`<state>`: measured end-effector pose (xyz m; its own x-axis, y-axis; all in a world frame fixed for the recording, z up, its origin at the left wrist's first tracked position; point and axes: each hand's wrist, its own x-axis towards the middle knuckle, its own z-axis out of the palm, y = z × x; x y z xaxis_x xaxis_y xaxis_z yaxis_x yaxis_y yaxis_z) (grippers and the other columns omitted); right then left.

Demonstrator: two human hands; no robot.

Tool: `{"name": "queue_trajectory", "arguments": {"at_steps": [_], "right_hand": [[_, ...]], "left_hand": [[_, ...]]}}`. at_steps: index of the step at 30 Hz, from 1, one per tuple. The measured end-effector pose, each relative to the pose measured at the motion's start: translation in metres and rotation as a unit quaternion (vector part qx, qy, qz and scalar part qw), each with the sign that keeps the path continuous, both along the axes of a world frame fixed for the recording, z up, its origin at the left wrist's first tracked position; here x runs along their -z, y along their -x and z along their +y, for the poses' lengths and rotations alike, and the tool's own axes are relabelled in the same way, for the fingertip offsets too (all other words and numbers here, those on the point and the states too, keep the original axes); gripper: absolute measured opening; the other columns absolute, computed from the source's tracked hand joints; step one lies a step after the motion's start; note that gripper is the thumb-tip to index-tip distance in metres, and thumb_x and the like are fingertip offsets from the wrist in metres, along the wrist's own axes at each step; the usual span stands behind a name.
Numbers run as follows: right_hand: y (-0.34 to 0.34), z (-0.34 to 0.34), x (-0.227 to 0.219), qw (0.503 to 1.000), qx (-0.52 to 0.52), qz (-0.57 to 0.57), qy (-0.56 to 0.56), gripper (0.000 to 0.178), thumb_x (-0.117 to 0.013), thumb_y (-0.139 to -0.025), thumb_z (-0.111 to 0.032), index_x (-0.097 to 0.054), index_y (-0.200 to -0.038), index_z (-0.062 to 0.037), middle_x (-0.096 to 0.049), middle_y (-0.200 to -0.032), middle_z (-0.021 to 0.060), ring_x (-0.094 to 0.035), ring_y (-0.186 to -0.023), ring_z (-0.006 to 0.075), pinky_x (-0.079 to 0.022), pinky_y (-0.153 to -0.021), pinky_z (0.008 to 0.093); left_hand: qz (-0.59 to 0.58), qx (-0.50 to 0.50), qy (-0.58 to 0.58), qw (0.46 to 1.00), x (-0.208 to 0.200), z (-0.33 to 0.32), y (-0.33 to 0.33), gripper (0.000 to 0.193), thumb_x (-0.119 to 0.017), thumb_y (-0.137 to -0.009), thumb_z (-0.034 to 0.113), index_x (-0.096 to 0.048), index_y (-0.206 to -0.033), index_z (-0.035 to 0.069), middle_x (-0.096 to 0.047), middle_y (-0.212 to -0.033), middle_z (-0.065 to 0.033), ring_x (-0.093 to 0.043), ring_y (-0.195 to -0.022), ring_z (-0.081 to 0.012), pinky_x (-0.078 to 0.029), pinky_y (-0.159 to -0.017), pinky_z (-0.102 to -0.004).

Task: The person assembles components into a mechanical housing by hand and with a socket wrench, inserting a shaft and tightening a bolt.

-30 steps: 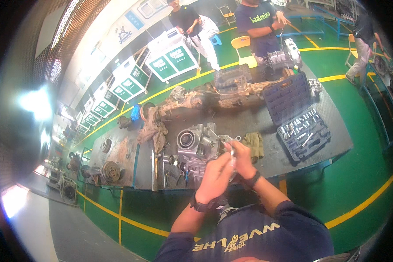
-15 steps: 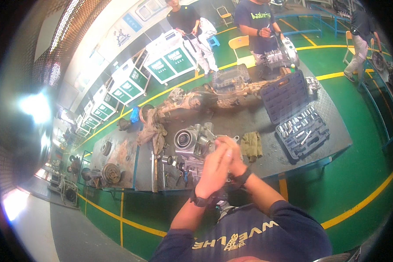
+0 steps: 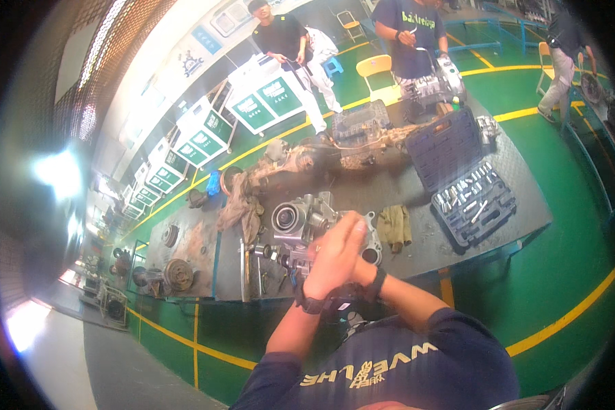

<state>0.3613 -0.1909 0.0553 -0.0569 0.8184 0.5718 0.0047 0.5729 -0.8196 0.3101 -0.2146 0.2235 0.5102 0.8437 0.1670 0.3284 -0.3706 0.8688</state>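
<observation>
To the right of the housing (image 3: 297, 222) lies an open case (image 3: 471, 208), its lid (image 3: 444, 152) raised on the far side; its tray carries rows of bright metal sockets (image 3: 482, 181), too small to count surely. Beyond the housing sits a grey tray (image 3: 359, 121), and what it holds cannot be made out. Farther off, beyond and left of the housing, white and green cabinets (image 3: 266, 101) stand in a row, fronts closed, contents hidden.

There is one housing in hand's reach, on the counter (image 3: 424, 249) straight before the person, one round ring (image 3: 285, 217) showing on it. Two grips, both bare hands, meet palm to palm above its near right side: the left grip (image 3: 330, 263) has its fingers laid out straight and covers most of the right grip (image 3: 364, 269). I cannot tell whether either is closed on anything between the palms. Each wrist wears one dark band.

One rusty axle (image 3: 299, 162) stretches beyond the housing; one brown rag (image 3: 239, 201) hangs to its left, one olive cloth (image 3: 393, 229) lies just to its right. Two hubs (image 3: 178, 273) sit well left of it. Far beyond the housing are three people (image 3: 280, 41) and one gearbox (image 3: 434, 85)
</observation>
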Motion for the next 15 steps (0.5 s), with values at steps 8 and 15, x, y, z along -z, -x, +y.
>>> {"name": "queue_trajectory", "arguments": {"at_steps": [8, 15], "right_hand": [[-0.094, -0.012, -0.014, 0.972, 0.023, -0.230, 0.050, 0.020, -0.071, -0.094, -0.021, -0.068, -0.097, -0.0016, -0.068, -0.090, 0.0227, -0.067, -0.087, 0.0448, -0.053, -0.075, 0.0503], [0.005, 0.005, 0.004, 0.988, 0.000, -0.135, -0.070, 0.019, -0.066, -0.094, -0.015, -0.066, -0.107, -0.0012, -0.070, -0.101, 0.0239, -0.067, -0.094, 0.0462, -0.053, -0.084, 0.0513]], "left_hand": [[-0.074, -0.094, -0.037, 0.992, 0.002, 0.041, 0.032, 0.029, -0.046, -0.113, 0.023, -0.054, -0.092, 0.004, -0.050, -0.078, -0.0009, -0.049, -0.071, -0.0097, -0.044, -0.064, -0.0303], [-0.017, -0.003, -0.005, 1.000, 0.002, 0.011, 0.008, 0.028, -0.046, -0.111, 0.021, -0.054, -0.091, 0.004, -0.047, -0.078, 0.0001, -0.047, -0.072, -0.0091, -0.049, -0.073, -0.0300]]}}
